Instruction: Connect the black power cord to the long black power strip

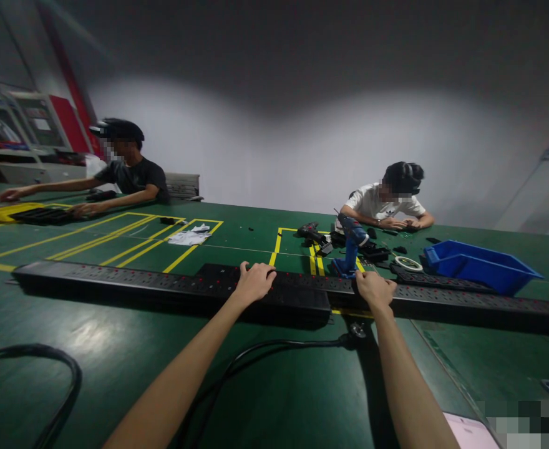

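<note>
Two long black power strips with rows of sockets and small red marks lie across the green table, overlapping in the middle. The near power strip point(129, 282) reaches from the far left to the centre. The other power strip point(461, 302) runs off to the right. My left hand point(254, 282) grips the strips from above where they overlap, its thumb raised. Farther right, my right hand point(375, 289) is closed over the right-hand strip, its fingertips partly hidden. Just beyond that hand, a blue cordless drill point(350, 243) stands upright on its battery base.
A thick black cable point(279, 342) with a round metal-faced plug point(357, 330) lies in front. A blue bin point(483, 265), a coil of pale cable point(408, 264), a second drill point(309, 232) and papers point(190, 236) are beyond the strips. Two people sit across the table.
</note>
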`<state>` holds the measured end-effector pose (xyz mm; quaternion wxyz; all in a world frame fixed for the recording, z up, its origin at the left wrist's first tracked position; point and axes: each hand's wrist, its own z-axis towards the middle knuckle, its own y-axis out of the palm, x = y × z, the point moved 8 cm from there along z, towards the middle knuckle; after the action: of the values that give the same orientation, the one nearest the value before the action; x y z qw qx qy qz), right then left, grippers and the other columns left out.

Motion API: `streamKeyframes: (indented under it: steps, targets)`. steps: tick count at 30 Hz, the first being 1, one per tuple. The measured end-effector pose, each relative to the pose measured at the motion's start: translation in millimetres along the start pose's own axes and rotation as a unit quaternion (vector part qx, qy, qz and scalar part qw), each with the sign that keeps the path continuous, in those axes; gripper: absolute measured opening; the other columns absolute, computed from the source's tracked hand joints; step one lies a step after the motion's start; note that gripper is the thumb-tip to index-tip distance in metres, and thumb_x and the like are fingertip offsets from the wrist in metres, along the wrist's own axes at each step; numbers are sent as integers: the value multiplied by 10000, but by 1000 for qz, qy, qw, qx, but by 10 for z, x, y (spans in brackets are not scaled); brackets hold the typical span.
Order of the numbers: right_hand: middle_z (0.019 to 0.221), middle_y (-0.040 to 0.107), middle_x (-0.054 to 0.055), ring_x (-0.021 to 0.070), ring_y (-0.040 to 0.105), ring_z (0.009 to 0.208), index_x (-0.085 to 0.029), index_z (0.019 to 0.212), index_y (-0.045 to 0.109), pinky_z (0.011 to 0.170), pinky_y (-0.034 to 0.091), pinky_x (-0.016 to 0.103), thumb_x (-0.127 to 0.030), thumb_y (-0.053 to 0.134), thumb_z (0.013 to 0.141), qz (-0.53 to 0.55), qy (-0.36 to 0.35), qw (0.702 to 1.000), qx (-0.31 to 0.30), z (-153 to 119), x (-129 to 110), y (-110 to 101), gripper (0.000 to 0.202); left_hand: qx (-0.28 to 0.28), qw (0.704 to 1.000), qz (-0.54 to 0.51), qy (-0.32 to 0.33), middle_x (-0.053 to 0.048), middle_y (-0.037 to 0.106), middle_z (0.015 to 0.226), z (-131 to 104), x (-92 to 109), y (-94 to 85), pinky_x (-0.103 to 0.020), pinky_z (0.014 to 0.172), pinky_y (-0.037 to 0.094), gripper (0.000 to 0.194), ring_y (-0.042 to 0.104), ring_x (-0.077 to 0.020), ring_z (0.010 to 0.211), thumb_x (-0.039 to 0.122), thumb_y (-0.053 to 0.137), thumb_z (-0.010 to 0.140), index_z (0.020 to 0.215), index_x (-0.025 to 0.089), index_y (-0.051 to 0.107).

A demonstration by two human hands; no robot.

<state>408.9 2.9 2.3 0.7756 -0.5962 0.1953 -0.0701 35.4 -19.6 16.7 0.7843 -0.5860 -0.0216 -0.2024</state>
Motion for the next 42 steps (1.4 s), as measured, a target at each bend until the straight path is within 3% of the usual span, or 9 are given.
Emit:
streamKeyframes:
  steps: [5,14,23,37,42]
  targets:
    - [933,691,182,309,610,975,-124,964,704,946,248,440,-486,325,902,-2,20,1000,-7,-46,-28,-29,528,1,1000,8,-23,-89,665,1134,-6,-19,-8,-564,1032,177,347,551,-267,1075,405,367,953,1123,281,644]
    - [884,692,180,315,611,971,-141,967,715,939,253,447,-426,352,895,11,12,1000,-24,-201,-285,-91,468,34,996,18,-77,-113,652,1078,-51,-121,-58,-593,1016,179,303,557,-290,1052,343,372,943,1044,240,638]
    - [904,691,168,304,612,952,-140,953,705,939,248,456,-387,350,883,18,7,1000,-10,-152,-345,32,438,69,992,32,-100,-128,656,1032,-107,-139,-133,-624,1008,172,301,561,-300,1018,291,364,934,996,213,648]
    - [886,694,178,300,627,934,-124,929,716,926,262,437,-390,352,878,-2,5,1000,12,-168,-396,46,454,91,986,69,-123,-116,660,1022,-129,-168,-139,-588,1029,151,295,551,-282,1037,257,371,929,997,212,654]
    - [931,694,130,287,618,970,-189,929,726,943,272,465,-412,379,882,8,-23,998,-50,-141,-422,16,415,81,988,67,-117,-110,662,1052,-133,-175,-129,-574,1023,167,302,550,-278,1043,260,371,931,1035,228,653]
